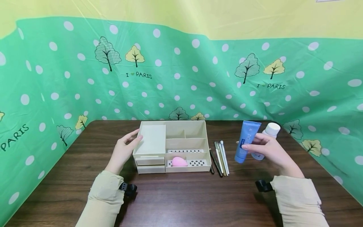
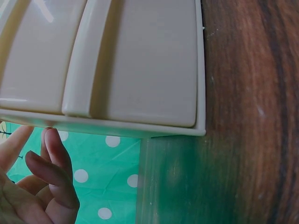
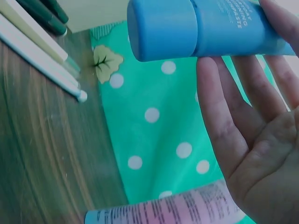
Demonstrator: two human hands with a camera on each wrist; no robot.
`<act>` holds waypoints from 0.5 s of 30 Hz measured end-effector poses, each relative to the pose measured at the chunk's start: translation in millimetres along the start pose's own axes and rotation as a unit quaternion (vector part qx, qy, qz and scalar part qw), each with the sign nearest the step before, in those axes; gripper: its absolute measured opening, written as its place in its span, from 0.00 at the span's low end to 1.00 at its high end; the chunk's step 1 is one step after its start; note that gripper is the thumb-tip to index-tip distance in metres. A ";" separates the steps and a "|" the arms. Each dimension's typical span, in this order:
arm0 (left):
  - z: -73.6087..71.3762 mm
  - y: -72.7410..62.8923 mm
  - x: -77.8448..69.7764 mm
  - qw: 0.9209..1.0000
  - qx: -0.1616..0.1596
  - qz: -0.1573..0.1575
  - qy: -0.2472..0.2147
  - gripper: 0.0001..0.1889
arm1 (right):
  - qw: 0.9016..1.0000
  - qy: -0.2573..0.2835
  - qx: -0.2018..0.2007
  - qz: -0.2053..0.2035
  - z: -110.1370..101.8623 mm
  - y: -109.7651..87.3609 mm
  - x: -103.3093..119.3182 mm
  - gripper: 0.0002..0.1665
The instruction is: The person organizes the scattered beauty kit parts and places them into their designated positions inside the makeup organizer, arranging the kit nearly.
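My right hand (image 1: 263, 149) holds a blue toothpaste tube (image 1: 247, 138) between thumb and fingers, its cap pointing down toward the table. In the right wrist view the cap end of the toothpaste tube (image 3: 163, 30) crosses above my fingers. Behind that hand stands a white-capped bottle (image 1: 273, 128), partly hidden by it. My left hand (image 1: 122, 153) is at the left side of a cream desktop organizer (image 1: 153, 137), thumb over its top edge. From the left wrist, the fingertips touch the side wall beside the drawer fronts (image 2: 149, 60).
A pink makeup sponge (image 1: 179, 161) lies in a front compartment of the organizer. Several slim pens or brushes (image 1: 221, 159) lie on the brown table (image 1: 181, 198), just right of it. A green dotted cloth (image 1: 170, 78) hangs behind the table.
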State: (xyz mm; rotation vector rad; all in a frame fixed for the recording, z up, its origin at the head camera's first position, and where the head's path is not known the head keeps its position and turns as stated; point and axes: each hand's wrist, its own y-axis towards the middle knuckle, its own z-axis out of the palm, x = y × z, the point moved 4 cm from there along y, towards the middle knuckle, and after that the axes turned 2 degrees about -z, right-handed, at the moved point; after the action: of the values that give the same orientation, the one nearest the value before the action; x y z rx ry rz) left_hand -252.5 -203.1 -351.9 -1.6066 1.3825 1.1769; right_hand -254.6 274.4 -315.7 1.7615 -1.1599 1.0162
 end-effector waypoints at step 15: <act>0.3 -0.1 -0.4 1.000 -0.002 -0.003 0.009 0.27 | 0.996 0.054 -0.060 -0.023 23.3 5.7 25.7 0.13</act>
State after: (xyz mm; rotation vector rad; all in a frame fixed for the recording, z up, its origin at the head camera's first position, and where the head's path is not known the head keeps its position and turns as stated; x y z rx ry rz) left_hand -252.5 -202.7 -351.6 -1.6274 1.3864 1.1649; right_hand -248.6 243.5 -300.0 1.6114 -1.0850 0.9824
